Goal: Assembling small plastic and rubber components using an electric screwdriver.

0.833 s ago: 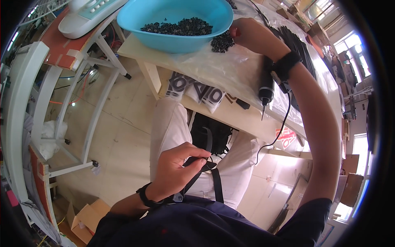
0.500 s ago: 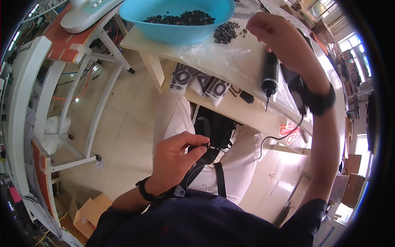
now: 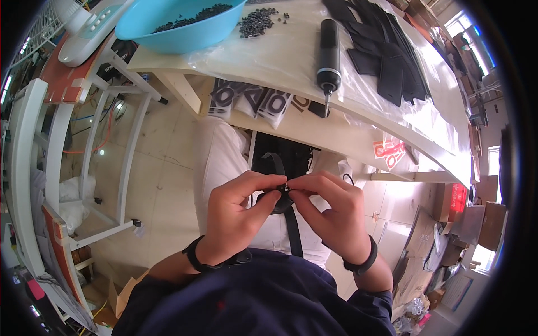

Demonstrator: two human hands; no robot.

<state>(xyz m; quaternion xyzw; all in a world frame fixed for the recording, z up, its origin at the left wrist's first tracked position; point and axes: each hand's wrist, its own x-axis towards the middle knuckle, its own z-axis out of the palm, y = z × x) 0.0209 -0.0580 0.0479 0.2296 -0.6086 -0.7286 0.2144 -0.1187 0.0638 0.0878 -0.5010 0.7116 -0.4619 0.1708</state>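
My left hand [image 3: 234, 210] pinches a black strap [image 3: 275, 160] between thumb and fingertips, above my lap. One end of the strap curves up past the fingers. Close against it, my right hand [image 3: 332, 206] has its thumb and fingertips pressed together at the same spot. Whatever small piece the right fingers hold is hidden. On the table lies a black electric screwdriver [image 3: 329, 59], its bit reaching past the near edge. Left of it sits a small pile of dark metal fasteners [image 3: 258, 23], beside a blue basin [image 3: 168, 40] holding many more.
Black flat strips [image 3: 386, 53] lie on plastic sheeting on the table's right side. Printed bags [image 3: 274, 107] rest on the shelf below the tabletop. A white-framed stand [image 3: 131, 151] is at the left, and cardboard boxes [image 3: 417, 274] are at the right.
My right hand has come down from beside the fastener pile to meet my left hand at the strap. The view has shifted, leaving the screwdriver and black strips uncovered.
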